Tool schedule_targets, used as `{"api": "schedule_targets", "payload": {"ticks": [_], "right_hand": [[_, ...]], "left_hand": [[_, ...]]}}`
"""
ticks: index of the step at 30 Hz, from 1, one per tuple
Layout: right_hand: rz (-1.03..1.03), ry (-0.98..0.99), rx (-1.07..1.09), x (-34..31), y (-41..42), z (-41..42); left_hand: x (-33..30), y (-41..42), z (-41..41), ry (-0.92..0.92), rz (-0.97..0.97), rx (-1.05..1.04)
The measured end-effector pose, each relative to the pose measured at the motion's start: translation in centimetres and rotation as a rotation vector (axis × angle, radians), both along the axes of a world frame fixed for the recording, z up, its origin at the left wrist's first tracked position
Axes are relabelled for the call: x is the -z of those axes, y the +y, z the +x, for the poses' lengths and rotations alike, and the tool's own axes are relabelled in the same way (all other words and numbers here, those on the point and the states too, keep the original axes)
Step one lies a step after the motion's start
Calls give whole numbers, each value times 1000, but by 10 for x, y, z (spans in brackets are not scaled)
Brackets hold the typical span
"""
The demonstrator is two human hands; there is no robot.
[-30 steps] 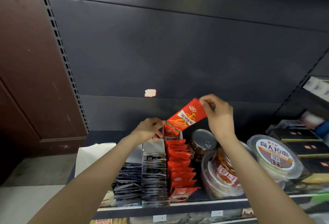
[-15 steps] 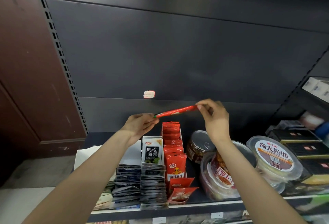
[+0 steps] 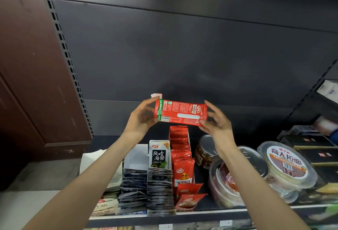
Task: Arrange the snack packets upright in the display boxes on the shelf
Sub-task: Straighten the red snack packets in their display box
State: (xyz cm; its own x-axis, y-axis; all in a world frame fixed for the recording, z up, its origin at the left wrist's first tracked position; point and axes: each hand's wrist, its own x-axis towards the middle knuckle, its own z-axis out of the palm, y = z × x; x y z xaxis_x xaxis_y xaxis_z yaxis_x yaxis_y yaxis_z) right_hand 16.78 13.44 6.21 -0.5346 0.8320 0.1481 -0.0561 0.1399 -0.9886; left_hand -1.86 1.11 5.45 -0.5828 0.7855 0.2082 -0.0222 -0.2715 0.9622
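Observation:
A red snack packet (image 3: 181, 112) hangs sideways in the air above the shelf, its printed back facing me. My left hand (image 3: 141, 118) pinches its left end and my right hand (image 3: 215, 120) pinches its lower right corner. Directly below runs a row of red packets (image 3: 181, 149) standing in a narrow display box, with two more red packets (image 3: 188, 195) lying loose at its front. Left of that row stand black-and-white seaweed packets (image 3: 159, 156) and dark packets (image 3: 134, 185) in their boxes.
A jar with a metal lid (image 3: 205, 149) and clear round tubs (image 3: 287, 164) crowd the shelf on the right, with dark boxes (image 3: 314, 149) behind. A white bag (image 3: 95, 162) lies at the left end. The shelf's front edge (image 3: 164, 218) carries price tags.
The red packet was turned from showing its front, through edge-on, to showing its back, and lifted slightly. Both hands stayed on its ends.

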Motion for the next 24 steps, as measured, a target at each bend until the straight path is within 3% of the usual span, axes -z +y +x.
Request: {"api": "schedule_targets", "payload": {"ticks": [8,12,16,21,24], "right_hand": [[32,32,4,5,1,1],[-37,79,1,3,1,1],[-20,86,10,-2,2,5],[328,-137,161,-6,6,7],[388,-179,174,-11,11,8]], "left_hand": [[0,-3,3,149,-13,-39],[4,-3,1,214,-143,-69],[7,-3,-1,-23,-233,59],[8,2,0,-382,-226,147],[9,9,2,-374,-269,125]]}}
